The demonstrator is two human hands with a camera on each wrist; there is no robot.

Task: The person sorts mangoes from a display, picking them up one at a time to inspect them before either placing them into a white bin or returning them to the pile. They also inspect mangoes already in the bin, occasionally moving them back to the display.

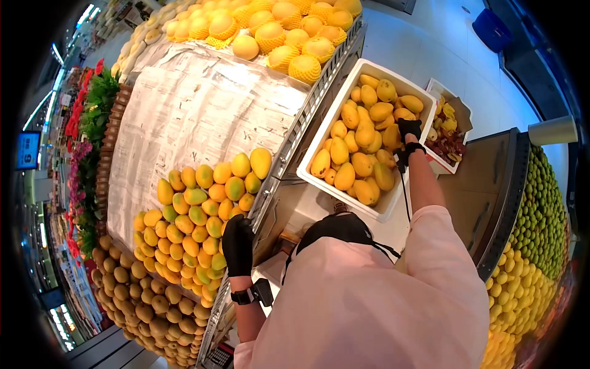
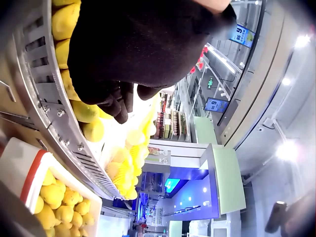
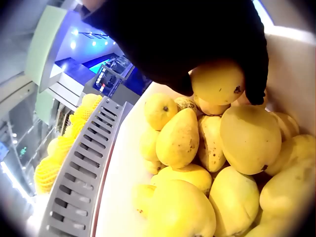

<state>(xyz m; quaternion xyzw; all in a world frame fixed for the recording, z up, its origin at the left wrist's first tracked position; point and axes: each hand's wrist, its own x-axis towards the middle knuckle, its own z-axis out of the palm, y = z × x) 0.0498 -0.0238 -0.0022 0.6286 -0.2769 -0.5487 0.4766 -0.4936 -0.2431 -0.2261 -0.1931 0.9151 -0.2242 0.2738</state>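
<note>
My right hand, in a black glove, reaches into a white foam box heaped with yellow mangoes. In the right wrist view its thumb and fingers grip one yellow mango with a small dark spot, over the other fruit. My left hand, also gloved in black, is at the slatted metal edge of the display, beside a stacked pile of yellow-green mangoes. In the left wrist view its fingers hang loosely bent, and no fruit shows in them.
Newspaper lines the display, with net-wrapped yellow fruit at its far end. Brown round fruit fills the near left. Beyond the foam box stands a smaller box of scraps. A metal-edged counter stands at the right.
</note>
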